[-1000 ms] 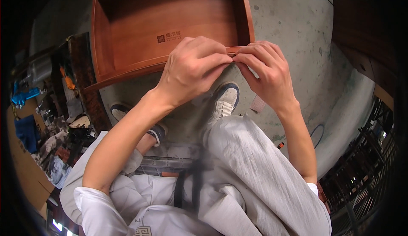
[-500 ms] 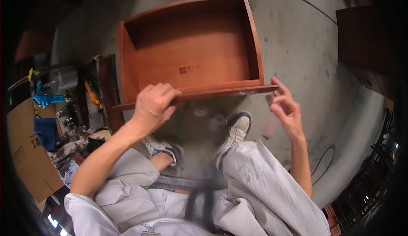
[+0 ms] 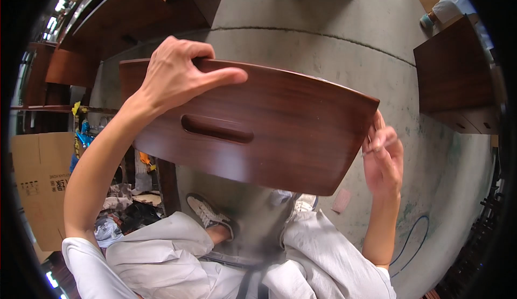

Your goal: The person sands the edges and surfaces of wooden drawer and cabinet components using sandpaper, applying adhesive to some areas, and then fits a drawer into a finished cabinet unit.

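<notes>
A reddish-brown wooden drawer (image 3: 291, 132) is tilted up in front of me, its front panel facing me. The panel has a long rounded recessed grip slot (image 3: 217, 129), and the drawer's inside is hidden. My left hand (image 3: 177, 75) is closed over the panel's upper edge, fingers behind and thumb lying across the face. At the panel's right edge is my right hand (image 3: 383, 156), its fingers curled and pinched together against or just beside the edge. Whatever is in that pinch, if anything, is too small to make out.
A pinkish flat piece (image 3: 341, 200) lies on the concrete floor near my shoe. Cardboard (image 3: 43, 186) and a cluttered rack with rags stand at left. Dark wooden cabinets (image 3: 455, 70) stand right and far left. A thin blue cord (image 3: 425, 234) curls at right; another person's arm (image 3: 452, 5) shows beyond.
The drawer has been tipped so its front panel faces me instead of its open inside. My left hand has risen with the upper edge; my right fingers have closed in at the right edge.
</notes>
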Motion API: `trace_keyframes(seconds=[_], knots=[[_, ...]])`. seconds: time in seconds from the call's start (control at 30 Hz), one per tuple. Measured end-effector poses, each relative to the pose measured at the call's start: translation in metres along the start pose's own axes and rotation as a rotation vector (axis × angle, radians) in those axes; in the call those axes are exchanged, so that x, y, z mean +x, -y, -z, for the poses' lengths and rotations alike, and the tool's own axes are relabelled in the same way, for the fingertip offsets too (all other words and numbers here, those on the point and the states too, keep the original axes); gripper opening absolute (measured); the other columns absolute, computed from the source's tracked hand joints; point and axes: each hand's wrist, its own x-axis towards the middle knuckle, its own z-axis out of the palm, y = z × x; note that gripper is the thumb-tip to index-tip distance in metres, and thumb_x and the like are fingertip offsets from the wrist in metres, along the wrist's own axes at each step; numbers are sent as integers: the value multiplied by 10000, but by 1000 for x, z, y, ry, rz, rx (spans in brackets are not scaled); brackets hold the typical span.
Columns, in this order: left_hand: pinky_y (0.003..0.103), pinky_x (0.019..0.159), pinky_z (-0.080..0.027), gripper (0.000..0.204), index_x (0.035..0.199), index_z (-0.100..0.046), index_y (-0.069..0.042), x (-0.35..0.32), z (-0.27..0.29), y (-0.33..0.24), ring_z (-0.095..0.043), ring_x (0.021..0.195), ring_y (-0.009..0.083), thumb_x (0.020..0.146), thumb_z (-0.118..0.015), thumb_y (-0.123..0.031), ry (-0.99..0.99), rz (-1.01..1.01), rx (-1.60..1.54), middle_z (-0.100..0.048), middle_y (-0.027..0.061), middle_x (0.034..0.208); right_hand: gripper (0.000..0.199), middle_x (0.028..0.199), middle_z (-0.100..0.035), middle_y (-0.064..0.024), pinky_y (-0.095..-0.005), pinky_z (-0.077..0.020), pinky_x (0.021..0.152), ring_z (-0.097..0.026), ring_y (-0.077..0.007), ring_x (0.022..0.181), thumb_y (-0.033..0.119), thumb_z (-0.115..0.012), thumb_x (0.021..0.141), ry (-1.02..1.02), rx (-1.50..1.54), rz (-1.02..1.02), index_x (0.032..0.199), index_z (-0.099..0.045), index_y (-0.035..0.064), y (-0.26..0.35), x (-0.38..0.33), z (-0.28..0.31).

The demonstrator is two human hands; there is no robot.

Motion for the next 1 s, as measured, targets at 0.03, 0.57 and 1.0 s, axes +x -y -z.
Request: trace_keyframes(seconds=[0.03, 0.57, 1.0], knots=[[371, 789, -474, 629, 747, -700, -37, 6, 3, 1, -558, 784, 229, 757, -830, -652, -141, -144, 73, -650, 56, 738, 185, 1611, -362, -189, -377, -323, 1138, -428, -240, 1389, 274, -728, 964, 8, 26, 52, 990, -611, 132, 2, -3, -4], [409, 768, -353, 614, 559, -295, -79, 69, 53, -13, -285, 560, 335, 1120, -398, -308, 85, -817, 348, -367, 91, 508, 90, 1410, -576, -250, -448, -371, 1153, -547, -340, 1325, 28, -794, 849, 588, 220, -280, 933, -775, 5, -26, -49, -43], [521, 1160, -380, 705, 433, -393, -95, 84, -10, -59, -558, 525, 360, 1098, -437, -326, 579, -1221, 433, -482, 91, 452, 235, 932, -615, -26, -328, -388, 970, -477, -185, 1069, 294, -760, 963, 1003, 323, -338, 1031, -727, 71, -84, -29, -138]])
